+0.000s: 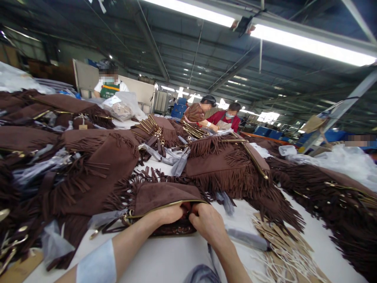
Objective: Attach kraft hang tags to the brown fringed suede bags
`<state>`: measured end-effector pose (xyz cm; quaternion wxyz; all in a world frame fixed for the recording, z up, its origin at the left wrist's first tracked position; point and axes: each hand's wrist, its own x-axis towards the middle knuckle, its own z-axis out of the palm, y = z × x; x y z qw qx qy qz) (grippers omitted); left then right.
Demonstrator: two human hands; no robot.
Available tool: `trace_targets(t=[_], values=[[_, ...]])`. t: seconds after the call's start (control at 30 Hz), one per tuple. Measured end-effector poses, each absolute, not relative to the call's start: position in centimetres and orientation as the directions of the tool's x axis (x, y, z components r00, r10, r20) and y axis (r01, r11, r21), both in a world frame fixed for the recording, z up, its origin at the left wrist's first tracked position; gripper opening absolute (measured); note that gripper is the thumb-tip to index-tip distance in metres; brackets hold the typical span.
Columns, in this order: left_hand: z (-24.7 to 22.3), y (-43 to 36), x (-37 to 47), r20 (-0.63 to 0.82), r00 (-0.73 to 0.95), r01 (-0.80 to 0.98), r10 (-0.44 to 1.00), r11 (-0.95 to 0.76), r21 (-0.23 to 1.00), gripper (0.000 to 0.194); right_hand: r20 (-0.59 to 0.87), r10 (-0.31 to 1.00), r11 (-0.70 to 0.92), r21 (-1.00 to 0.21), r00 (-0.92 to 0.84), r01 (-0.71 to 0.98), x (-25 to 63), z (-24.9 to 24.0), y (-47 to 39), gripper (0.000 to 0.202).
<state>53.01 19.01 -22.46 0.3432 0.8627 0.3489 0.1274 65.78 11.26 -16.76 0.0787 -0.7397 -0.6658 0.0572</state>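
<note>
A brown suede-look handbag (167, 194) with a gold zipper lies unzipped on the white table in front of me. My left hand (172, 213) reaches into its mouth, and the bag hides the fingers. At the right end of the opening, my right hand (206, 220) has its fingers curled on the bag's edge. Dark red lining shows between the two hands. A strap with a gold clasp (94, 234), partly wrapped in grey plastic, lies to the left of the bag.
Fringed brown bags are piled at left (97, 173), ahead (218, 165) and right (318, 188). Cardboard tags with white strings (282, 243) lie at front right, near a grey plastic-wrapped strap (247, 237). Several people work beyond the table; clear plastic bags (122, 106) sit among the piles.
</note>
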Motion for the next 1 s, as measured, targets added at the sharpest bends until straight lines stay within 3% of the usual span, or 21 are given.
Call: trace_targets(t=[0.2, 0.4, 0.63, 0.77, 0.83, 0.93, 1.0], values=[[-20.6, 17.8, 53.1, 0.003, 0.628, 0.601, 0.778, -0.487, 0.634, 0.033, 0.064, 0.998, 0.002, -0.328, 0.020, 0.945, 66.8, -17.7, 11.8, 0.020], [-15.5, 15.7, 50.4, 0.138, 0.690, 0.584, 0.711, -0.659, 0.475, 0.024, 0.209, 0.976, 0.163, -0.482, -0.067, 0.861, 67.9, -17.0, 12.3, 0.034], [-13.1, 15.1, 47.8, 0.206, 0.618, 0.401, 0.759, -0.529, 0.748, 0.017, 0.343, 0.869, 0.494, -0.641, -0.356, 0.587, 66.1, -15.3, 11.0, 0.022], [-12.0, 14.8, 46.9, 0.128, 0.664, 0.400, 0.737, -0.495, 0.771, 0.016, 0.354, 0.864, 0.502, -0.646, -0.358, 0.575, 65.7, -15.3, 10.7, 0.024], [-11.1, 14.0, 45.8, 0.128, 0.717, 0.484, 0.685, -0.622, 0.616, 0.017, 0.355, 0.879, 0.476, -0.655, -0.317, 0.587, 66.0, -15.3, 10.8, 0.027], [-10.6, 12.7, 43.4, 0.229, 0.780, 0.567, 0.583, -0.812, 0.138, 0.014, 0.336, 0.898, 0.440, -0.695, -0.285, 0.568, 66.4, -15.5, 10.9, 0.027], [-11.7, 12.3, 41.8, 0.257, 0.790, 0.590, 0.557, -0.805, -0.069, 0.014, 0.321, 0.910, 0.413, -0.722, -0.261, 0.555, 66.1, -15.6, 11.1, 0.029]])
